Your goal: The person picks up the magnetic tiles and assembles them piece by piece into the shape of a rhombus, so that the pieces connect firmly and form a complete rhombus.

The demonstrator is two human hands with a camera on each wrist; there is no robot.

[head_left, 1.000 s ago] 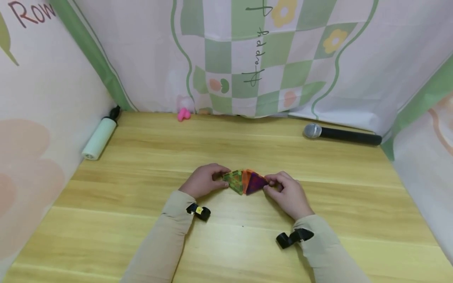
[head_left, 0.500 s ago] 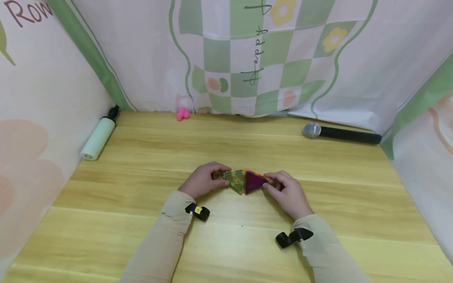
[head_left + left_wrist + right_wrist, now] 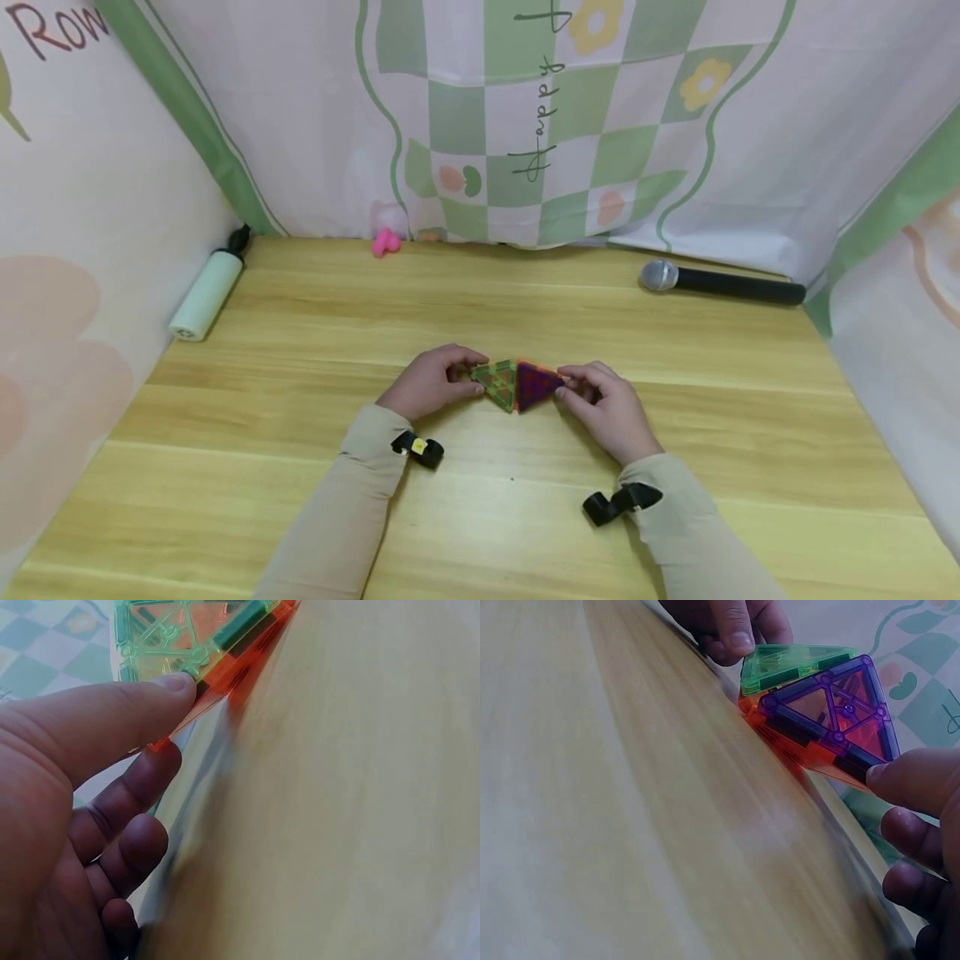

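A translucent green triangular magnetic tile [image 3: 499, 385] and a purple triangular magnetic tile [image 3: 537, 387] meet along one edge, held near the tabletop. Orange tiles [image 3: 799, 754] lie underneath them, as the right wrist view shows. At the outer corner of the green tile, my left hand [image 3: 435, 383] pinches the green and orange together between thumb and forefinger. My right hand [image 3: 613, 412] does the same at the purple tile's outer corner, its thumb [image 3: 911, 780] on top. Its forefinger is mostly hidden. In the left wrist view the remaining fingers [image 3: 139, 844] curl loosely below.
A microphone [image 3: 723, 283] lies at the back right of the wooden table [image 3: 480, 533]. Against the left cloth wall rests a pale green hand pump [image 3: 208, 293]. A small pink object [image 3: 386, 242] sits at the back edge, by the patterned curtain [image 3: 517, 125].
The purple tile has tilted over to the left against the green one, covering the orange strip seen between them. Both hands keep their hold and have barely moved.
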